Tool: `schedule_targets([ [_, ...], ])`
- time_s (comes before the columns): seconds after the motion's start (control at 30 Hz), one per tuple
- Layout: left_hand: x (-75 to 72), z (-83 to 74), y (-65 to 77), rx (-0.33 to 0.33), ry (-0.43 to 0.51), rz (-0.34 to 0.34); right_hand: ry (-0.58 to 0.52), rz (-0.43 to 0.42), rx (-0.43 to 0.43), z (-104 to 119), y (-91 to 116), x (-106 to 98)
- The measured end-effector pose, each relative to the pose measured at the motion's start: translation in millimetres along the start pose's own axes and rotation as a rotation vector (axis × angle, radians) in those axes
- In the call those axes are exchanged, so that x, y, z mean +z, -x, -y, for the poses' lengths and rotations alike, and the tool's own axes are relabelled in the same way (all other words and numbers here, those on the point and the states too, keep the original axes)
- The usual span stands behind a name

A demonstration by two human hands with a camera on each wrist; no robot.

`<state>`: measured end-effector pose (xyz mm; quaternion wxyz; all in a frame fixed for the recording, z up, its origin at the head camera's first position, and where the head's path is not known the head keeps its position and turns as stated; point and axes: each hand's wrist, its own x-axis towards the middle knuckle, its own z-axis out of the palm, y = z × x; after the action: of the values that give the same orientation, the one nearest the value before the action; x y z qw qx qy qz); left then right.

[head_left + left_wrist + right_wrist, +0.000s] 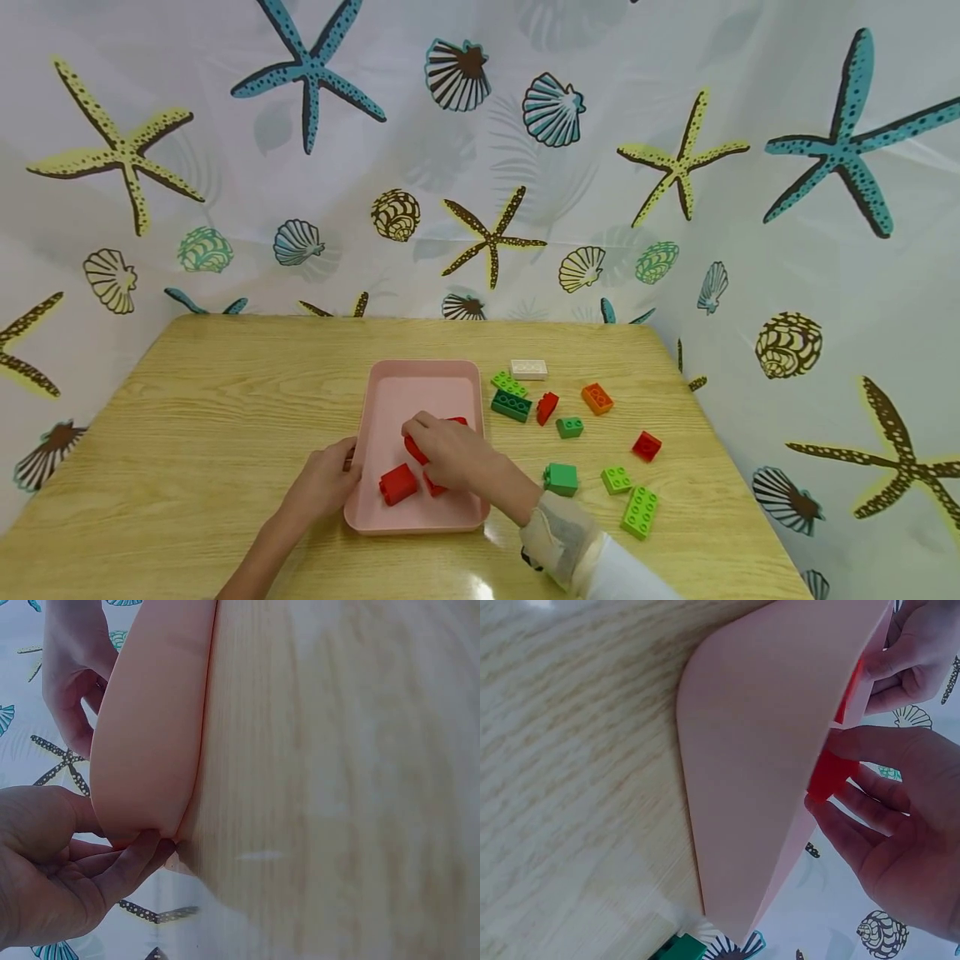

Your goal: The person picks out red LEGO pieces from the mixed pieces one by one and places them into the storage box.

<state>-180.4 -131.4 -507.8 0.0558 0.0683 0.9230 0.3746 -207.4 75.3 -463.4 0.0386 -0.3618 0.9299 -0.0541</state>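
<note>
red block [831, 778] is pinched by the right hand [450, 454] over the pink tray [412, 390], whose long axis runs away from the body. tray's left side is gripped by the left hand [321, 479]; between the hands, a second red block [398, 484] is seen.

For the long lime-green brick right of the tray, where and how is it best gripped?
Probably best pinched across its two long sides at mid-length, coming from above: the brick lies flat, studs up, narrower across than along. Keep fingers off its far end, where the smaller lime-green brick sits close by.
</note>
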Motion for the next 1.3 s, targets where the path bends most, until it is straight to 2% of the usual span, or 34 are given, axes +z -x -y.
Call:
schedule_targets([
  [0.23,0.5,0.1,-0.7,-0.009,0.011,-0.004,-0.01,0.024,0.036,-0.9,-2.7,4.7],
  [0.5,0.4,1.2,-0.7,-0.017,0.013,0.005,-0.073,0.07,0.071,-1.6,-7.1,5.8],
  [0.8,-0.2,2.6,0.1,0.002,0.006,-0.006,-0.096,0.091,0.073,-3.3,-10.5,7.6],
  [1.1,-1.9,2.0,-0.1,0.015,-0.005,-0.011,-0.164,0.132,0.078,-5.6,-14.7,6.0],
  [1.3,-2.1,1.4,0.6,0.019,-0.001,-0.01,-0.255,0.16,0.075,-10.5,-18.7,7.4],
])
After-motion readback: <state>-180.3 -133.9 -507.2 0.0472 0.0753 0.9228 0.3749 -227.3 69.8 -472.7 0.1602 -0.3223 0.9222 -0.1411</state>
